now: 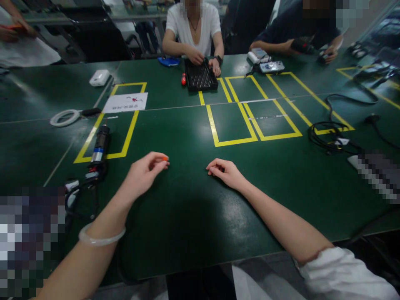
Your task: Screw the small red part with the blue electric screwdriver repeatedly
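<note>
My left hand (144, 171) hovers over the green table (187, 187), its fingertips pinched on a small orange piece (165, 158). A pale bangle sits on that wrist. My right hand (225, 171) rests on the table a little to the right, fingers curled inward; whether anything lies in them is hidden. The two hands are about a hand's width apart.
A black and silver cylindrical tool (99, 151) with cables lies to the left inside a yellow tape box. A white ring (65, 117) and a paper sheet (125, 102) lie beyond. Across the table a person handles a black tray (200, 77). Coiled black cables (328, 135) lie at right.
</note>
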The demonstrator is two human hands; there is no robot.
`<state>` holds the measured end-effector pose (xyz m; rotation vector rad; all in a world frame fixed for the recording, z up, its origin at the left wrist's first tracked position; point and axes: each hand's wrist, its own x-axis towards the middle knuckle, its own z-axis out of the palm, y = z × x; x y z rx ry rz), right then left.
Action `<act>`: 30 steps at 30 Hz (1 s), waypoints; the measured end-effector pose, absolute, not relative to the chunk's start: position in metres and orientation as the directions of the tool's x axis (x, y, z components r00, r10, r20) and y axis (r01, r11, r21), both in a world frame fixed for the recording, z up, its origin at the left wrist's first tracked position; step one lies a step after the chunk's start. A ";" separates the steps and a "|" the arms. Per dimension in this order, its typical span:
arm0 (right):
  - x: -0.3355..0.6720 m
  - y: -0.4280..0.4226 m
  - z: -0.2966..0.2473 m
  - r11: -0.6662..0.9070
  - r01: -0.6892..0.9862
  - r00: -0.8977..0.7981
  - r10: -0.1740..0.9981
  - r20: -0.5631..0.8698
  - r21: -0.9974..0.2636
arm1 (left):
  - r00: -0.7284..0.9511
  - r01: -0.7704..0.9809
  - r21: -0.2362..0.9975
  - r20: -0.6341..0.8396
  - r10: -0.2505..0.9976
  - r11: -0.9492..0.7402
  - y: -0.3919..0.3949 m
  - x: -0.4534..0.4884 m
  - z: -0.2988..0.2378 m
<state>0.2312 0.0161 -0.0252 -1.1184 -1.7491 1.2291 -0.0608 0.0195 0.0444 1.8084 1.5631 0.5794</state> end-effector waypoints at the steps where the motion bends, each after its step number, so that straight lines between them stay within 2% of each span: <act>1: 0.232 0.016 -0.025 0.158 0.231 -0.376 0.925 0.062 -0.960 | 0.280 0.574 0.818 -0.145 0.949 -0.045 0.019 -0.041 0.041; 3: 0.232 0.015 -0.024 0.117 0.169 -0.397 0.917 0.041 -0.979 | 0.425 0.432 0.902 -0.200 0.883 -0.004 0.018 -0.008 0.034; 6: 0.231 0.014 -0.024 0.048 0.034 -0.454 0.890 0.027 -0.998 | 0.520 0.306 0.951 -0.212 0.828 0.052 0.016 0.021 0.020; 10: 0.228 0.013 -0.026 0.005 -0.058 -0.512 0.858 0.034 -0.998 | 0.525 0.192 0.974 -0.207 0.825 0.123 0.012 0.030 0.005; 16: 0.227 0.013 -0.028 -0.002 -0.092 -0.482 0.875 0.042 -0.996 | 0.452 0.040 0.954 -0.284 0.846 0.299 0.010 0.026 -0.005; 21: 0.227 0.013 -0.028 0.007 -0.076 -0.460 0.887 0.041 -0.997 | 0.479 0.062 0.945 -0.310 0.821 0.321 0.011 0.026 -0.004; 30: 0.224 0.011 -0.026 0.043 -0.009 -0.438 0.898 0.043 -0.999 | 0.502 0.167 0.963 -0.269 0.822 0.213 0.009 0.025 -0.001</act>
